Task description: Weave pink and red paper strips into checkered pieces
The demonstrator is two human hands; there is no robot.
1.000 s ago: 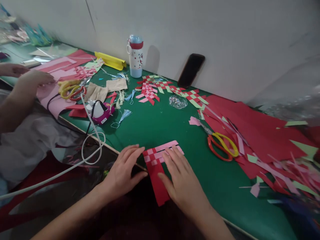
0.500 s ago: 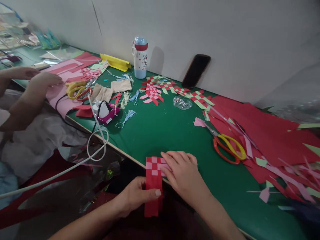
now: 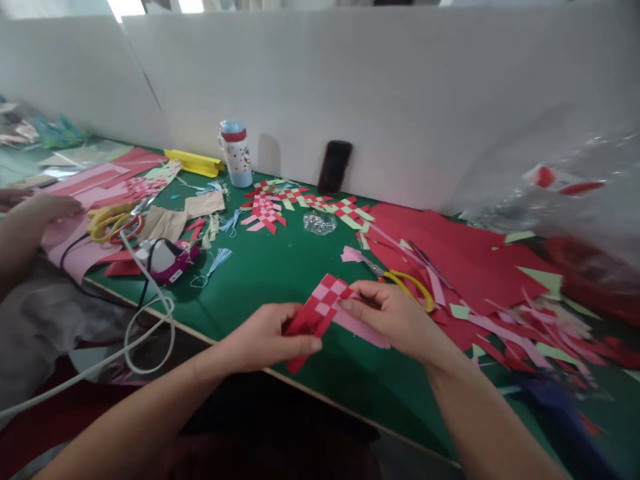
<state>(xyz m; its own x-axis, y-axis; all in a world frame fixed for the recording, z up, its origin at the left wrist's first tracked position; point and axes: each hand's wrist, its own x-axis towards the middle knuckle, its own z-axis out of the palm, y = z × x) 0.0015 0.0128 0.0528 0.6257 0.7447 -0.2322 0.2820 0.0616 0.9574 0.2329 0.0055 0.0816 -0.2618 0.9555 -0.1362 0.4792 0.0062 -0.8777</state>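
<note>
A red and pink woven paper piece [image 3: 323,307] is lifted off the green table [image 3: 280,267], near its front edge. My left hand [image 3: 267,337] pinches its loose red strips at the lower end. My right hand [image 3: 393,317] grips the pink strips on the right side, fingers curled round them. The checkered woven part sits between the two hands, tilted up to the right.
Scissors with yellow and red handles [image 3: 405,283] lie just behind my right hand. Red paper sheets and strips [image 3: 465,260] cover the right side. Finished woven pieces [image 3: 265,210], a bottle [image 3: 237,153], a phone [image 3: 334,167] and a glue gun [image 3: 167,257] lie behind. Another person's hand [image 3: 43,207] rests at left.
The woven piece has come up off the table edge into both hands and turned. The camera has tilted upward, showing more of the wall.
</note>
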